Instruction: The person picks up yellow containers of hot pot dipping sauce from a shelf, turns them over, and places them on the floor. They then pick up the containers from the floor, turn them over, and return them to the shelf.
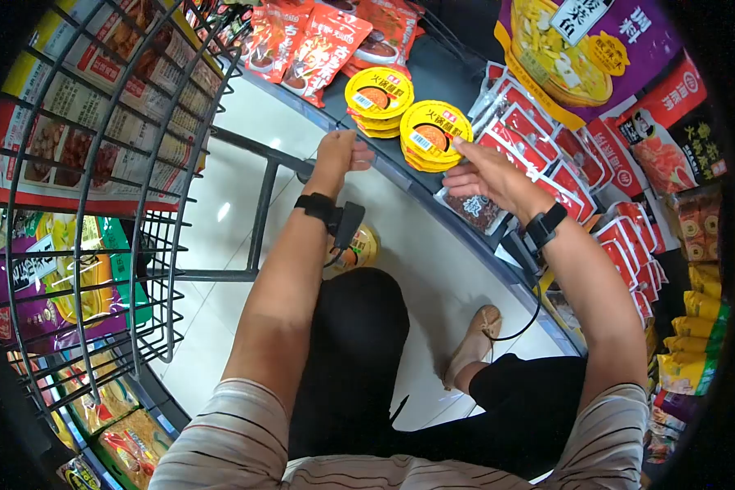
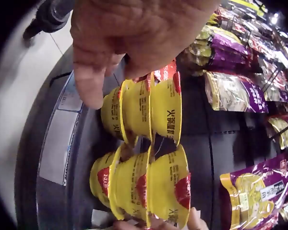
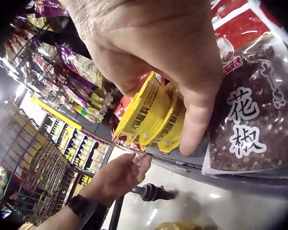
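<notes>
Two short stacks of yellow sauce cups stand side by side on the dark shelf: a left stack [image 1: 379,92] and a right stack [image 1: 434,131]. The left wrist view shows three cups in each. My right hand [image 1: 494,175] holds the right stack from its near side, the thumb at the top cup's rim and the fingers along the flank. The right wrist view has yellow cups [image 3: 151,115] between thumb and finger. My left hand [image 1: 340,159] hovers at the shelf edge by the left stack, fingers loosely bent, holding nothing.
A wire shopping cart [image 1: 151,122] stands on the left with packets inside. Red sauce pouches [image 1: 318,45] lie beyond the cups. Red packets [image 1: 539,131] and a spice bag [image 1: 472,208] line the right. More yellow cups [image 1: 358,247] sit low beneath my left wrist.
</notes>
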### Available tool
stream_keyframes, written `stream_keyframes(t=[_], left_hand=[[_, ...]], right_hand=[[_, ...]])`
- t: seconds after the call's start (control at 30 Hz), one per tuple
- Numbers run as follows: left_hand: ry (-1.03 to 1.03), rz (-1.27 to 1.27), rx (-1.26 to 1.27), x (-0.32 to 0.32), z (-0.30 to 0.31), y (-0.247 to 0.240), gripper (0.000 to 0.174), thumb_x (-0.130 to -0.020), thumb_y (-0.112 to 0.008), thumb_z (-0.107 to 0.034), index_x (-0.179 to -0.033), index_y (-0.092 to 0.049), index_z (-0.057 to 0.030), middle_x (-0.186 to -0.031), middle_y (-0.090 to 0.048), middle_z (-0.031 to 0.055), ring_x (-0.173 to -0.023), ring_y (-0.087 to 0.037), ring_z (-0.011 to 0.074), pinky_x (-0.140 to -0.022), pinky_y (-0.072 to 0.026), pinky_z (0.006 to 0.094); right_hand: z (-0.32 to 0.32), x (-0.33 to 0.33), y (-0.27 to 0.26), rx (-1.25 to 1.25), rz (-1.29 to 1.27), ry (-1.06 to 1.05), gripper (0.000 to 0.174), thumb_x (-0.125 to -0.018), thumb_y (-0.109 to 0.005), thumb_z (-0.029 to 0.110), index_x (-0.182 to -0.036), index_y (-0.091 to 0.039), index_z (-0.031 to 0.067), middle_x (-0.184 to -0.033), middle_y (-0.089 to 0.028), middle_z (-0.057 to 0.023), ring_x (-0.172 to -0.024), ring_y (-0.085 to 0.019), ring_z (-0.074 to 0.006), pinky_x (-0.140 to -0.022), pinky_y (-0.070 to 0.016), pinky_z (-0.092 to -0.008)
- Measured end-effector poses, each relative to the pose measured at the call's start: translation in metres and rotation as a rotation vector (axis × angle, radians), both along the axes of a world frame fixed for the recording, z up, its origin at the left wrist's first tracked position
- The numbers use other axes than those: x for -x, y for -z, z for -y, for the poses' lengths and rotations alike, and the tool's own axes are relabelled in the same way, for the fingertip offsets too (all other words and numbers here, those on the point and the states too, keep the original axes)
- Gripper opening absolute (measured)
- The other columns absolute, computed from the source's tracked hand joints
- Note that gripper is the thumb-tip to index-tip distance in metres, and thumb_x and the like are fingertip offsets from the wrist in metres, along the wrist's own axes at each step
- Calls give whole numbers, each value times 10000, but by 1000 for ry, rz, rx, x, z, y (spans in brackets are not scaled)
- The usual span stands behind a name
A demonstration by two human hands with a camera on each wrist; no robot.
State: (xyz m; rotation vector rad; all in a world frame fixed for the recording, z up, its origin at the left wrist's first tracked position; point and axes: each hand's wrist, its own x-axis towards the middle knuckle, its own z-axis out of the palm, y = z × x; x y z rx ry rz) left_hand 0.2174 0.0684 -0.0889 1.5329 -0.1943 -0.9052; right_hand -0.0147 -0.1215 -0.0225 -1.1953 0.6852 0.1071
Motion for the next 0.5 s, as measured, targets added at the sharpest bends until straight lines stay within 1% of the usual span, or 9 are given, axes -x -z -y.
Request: stream_keyframes(t=[0.03,0.1,0.17,0.27,0.43,0.5], left_hand=[[-10,-1,21,0,0,-1,407,-974,-523,-252,-1234,-475,58,-1021,-643,189,-839,-706,267,-682,-610,363],[-22,-4,60,5,-1,0,391,-963,-519,-236,-1207,-478,68,-995,-643,187,-779,-709,264,-632,-619,362],[-7,-12,70,7,3,1,351,-967,-507,-227,-1167,-491,62,-1002,-648,187,-796,-714,272,-637,-624,369],[44,7,75,8,8,2,330,-969,-500,-216,-1150,-501,60,-997,-652,187,-795,-718,275,-636,-624,369],[82,5,29,2,21,6,299,-977,-485,-171,-1147,-513,73,-1012,-665,206,-793,-725,282,-628,-623,361],[63,-37,63,-1,23,8,250,-979,-498,-143,-1142,-521,46,-1025,-677,189,-838,-724,269,-654,-616,334]], right_hand=[[-2,-1,-2,3,1,4,772,-943,-606,537,-1342,-427,-99,-1245,-532,-284,-1100,-625,-380,-875,-577,-437],[-5,-4,-2,-3,-18,16,755,-949,-604,522,-1338,-430,-101,-1250,-536,-284,-1118,-619,-390,-884,-576,-437],[-3,-7,4,-25,-8,31,734,-950,-608,512,-1330,-436,-91,-1245,-541,-279,-1125,-616,-392,-891,-571,-448],[-10,-9,4,21,-83,119,649,-974,-605,445,-1360,-438,-49,-1249,-559,-259,-1078,-642,-348,-895,-574,-429],[-9,-9,3,-24,23,80,606,-977,-606,428,-1313,-488,-62,-1216,-588,-246,-1063,-648,-326,-905,-568,-412],[-9,-9,4,-22,44,64,611,-973,-604,441,-1294,-503,-69,-1214,-597,-235,-1067,-646,-316,-917,-556,-400]])
